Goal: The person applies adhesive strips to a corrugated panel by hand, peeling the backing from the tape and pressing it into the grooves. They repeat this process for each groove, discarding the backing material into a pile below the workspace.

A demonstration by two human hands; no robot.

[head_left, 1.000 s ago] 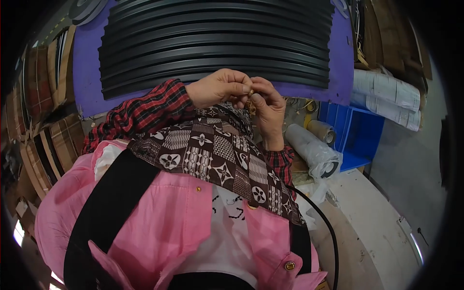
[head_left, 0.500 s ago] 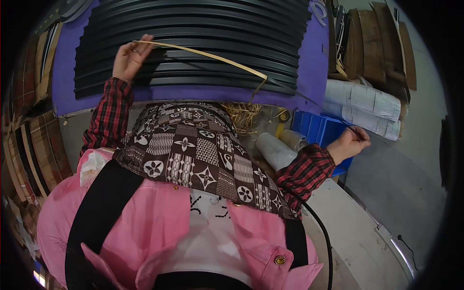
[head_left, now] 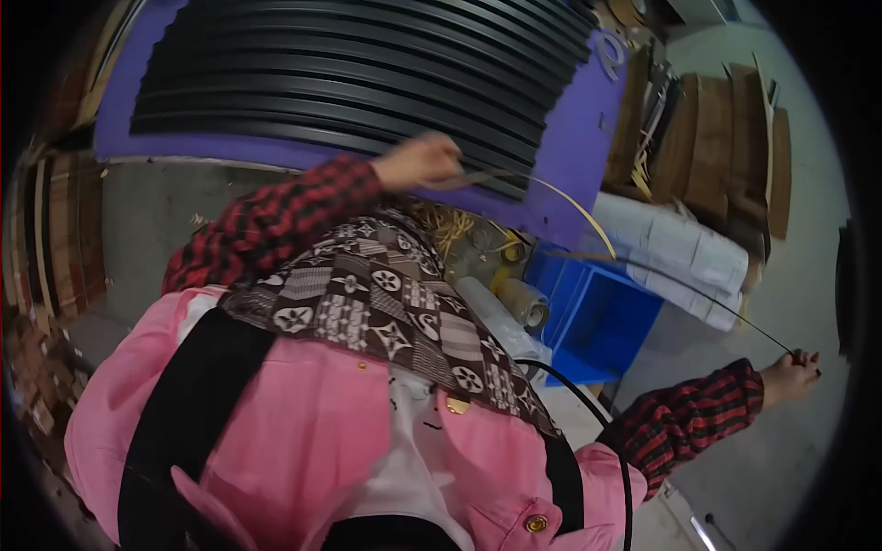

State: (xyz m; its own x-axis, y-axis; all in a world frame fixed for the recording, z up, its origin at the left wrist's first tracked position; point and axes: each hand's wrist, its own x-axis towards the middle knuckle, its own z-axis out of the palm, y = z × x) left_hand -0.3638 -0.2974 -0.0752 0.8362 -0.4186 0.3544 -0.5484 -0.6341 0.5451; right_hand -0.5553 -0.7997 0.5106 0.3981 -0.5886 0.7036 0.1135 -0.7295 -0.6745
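My left hand (head_left: 421, 163), blurred by motion, is closed at the front edge of the black ribbed panels (head_left: 367, 73). From it a thin yellow strip (head_left: 579, 213) arcs to the right and down over the purple table corner. Far out to the right, my right hand (head_left: 792, 376) pinches the end of a thin dark strip (head_left: 712, 298). This dark strip stretches tautly back toward the blue crate, where its far end meets the tip of the yellow strip in this view.
The panels lie on a purple tabletop (head_left: 574, 151). Below its right corner stand a blue crate (head_left: 602, 321) and rolls of material (head_left: 524, 303), with curled yellow scraps (head_left: 450, 228) nearby. White wrapped bundles (head_left: 680, 248) and brown boards (head_left: 712, 138) lie farther right.
My left hand has swept right and toward me from the panels, fingers now closed. My right hand has moved far out right and down, drawing the dark strip. The view has shifted.
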